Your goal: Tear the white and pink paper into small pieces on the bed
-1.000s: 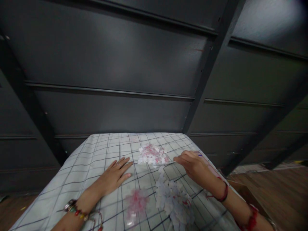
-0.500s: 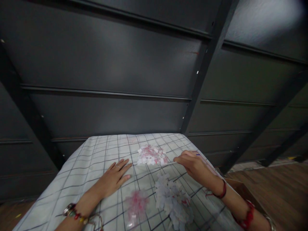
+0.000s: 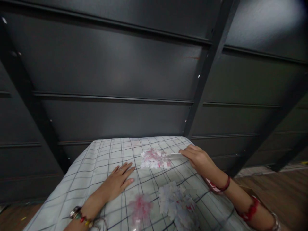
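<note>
My left hand (image 3: 119,181) lies flat on the checked tablecloth (image 3: 106,157), fingers spread, with nothing in it. To its right is a heap of small white and pink pieces (image 3: 154,157). My right hand (image 3: 197,157) is closed in a pinch on a thin pale stick-like tool (image 3: 173,154). The tool's far end reaches over the right side of that heap; I cannot tell whether it grips a piece. Closer to me lie a blurred pink cluster (image 3: 141,207) and a larger pile of whitish pieces (image 3: 178,203).
A dark metal panel wall (image 3: 120,118) rises behind the table. A red and white item (image 3: 213,185) is partly hidden under my right wrist. A brown box (image 3: 247,191) stands beyond my right forearm, above the wooden floor (image 3: 286,186).
My right hand has lifted a little and moved outward, raising the pale tool above the cloth by the heap. My left hand stays flat. The whole view has shifted slightly.
</note>
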{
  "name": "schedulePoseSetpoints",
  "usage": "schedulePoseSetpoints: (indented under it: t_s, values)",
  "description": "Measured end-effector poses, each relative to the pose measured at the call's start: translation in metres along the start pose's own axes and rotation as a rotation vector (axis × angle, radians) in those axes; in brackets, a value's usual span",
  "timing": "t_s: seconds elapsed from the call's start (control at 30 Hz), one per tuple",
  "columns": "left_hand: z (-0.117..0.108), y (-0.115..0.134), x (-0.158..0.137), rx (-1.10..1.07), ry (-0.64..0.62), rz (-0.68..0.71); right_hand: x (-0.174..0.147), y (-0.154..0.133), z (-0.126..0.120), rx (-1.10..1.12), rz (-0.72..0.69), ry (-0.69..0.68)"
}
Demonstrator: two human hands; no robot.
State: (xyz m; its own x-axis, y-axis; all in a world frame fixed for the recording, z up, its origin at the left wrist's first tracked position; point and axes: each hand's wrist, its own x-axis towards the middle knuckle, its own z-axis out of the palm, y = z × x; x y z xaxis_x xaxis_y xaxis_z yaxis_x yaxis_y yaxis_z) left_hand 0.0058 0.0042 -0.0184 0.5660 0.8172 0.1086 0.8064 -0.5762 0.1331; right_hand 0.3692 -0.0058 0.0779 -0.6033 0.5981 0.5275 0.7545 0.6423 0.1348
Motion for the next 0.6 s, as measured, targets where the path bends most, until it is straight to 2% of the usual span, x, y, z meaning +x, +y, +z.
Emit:
schedulePoseSetpoints:
  t_s: [0.13,0.4,0.6]
  values:
    - [0.004,-0.004,0.001,0.016,0.022,0.007,-0.005,0.008,0.005,-0.045,0.016,-0.016]
    - [0.005,-0.004,0.003,0.046,-0.003,0.010,-0.025,0.002,-0.009,-0.067,0.022,-0.049]
    - [0.009,-0.006,0.004,0.079,0.073,0.046,-0.027,-0.003,-0.010,-0.109,0.015,-0.099]
